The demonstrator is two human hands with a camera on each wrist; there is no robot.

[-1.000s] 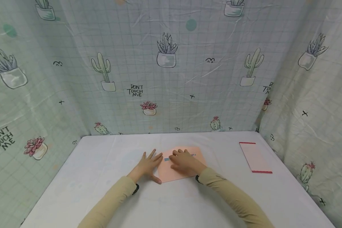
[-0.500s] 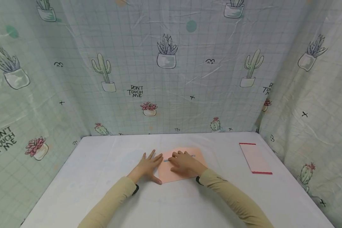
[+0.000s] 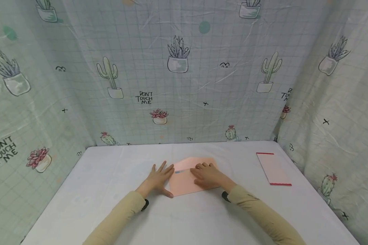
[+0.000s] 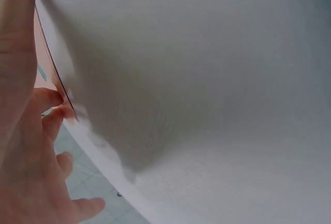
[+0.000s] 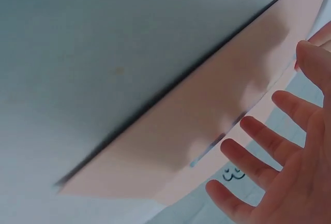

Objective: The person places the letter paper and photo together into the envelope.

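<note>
A salmon-pink envelope [image 3: 182, 187] lies on the table with its flap spread toward the far side. A thin blue strip [image 3: 179, 172] shows at its opening, most of the blue thing hidden inside. My left hand [image 3: 155, 182] rests spread at the envelope's left edge, fingertips and thumb right on the border. Over the envelope's right half is my right hand [image 3: 210, 175], its fingertips along the opening. The right wrist view has the slit with the blue edge [image 5: 209, 149] close by the fingertips of that hand [image 5: 289, 157], with nothing gripped.
A flat pink rectangle [image 3: 274, 170] with red strips along its near and far ends lies at the right of the white table [image 3: 110, 177]. A cactus-print cloth [image 3: 184, 92] hangs behind and on both sides.
My right hand has slid to the right along the envelope's opening. The blue thing shows as a thinner strip than a second ago. My left hand has stayed put.
</note>
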